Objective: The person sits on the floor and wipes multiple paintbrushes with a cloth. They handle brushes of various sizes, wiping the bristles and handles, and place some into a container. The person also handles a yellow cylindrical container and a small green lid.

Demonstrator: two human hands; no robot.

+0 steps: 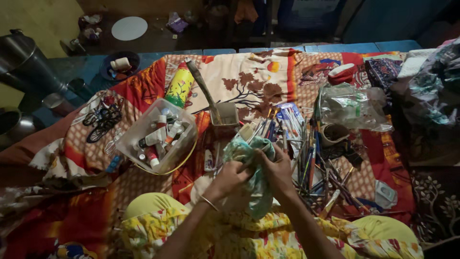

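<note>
Two hands are gripping one teal cloth [253,172] above the lap: the left hand [230,176] is bunching its near folds, the right hand [277,170] is closing over the top, seemingly wrapping something hidden inside. Right of the right hand, brushes and pens [311,163] are lying loose, within reach. Left of the left hand, a clear tub [158,136] is holding small white tubes with red caps. Beyond it, a yellow-green bottle [178,87] is lying on its side; a crumpled clear bag [352,106] is sitting far right.
</note>
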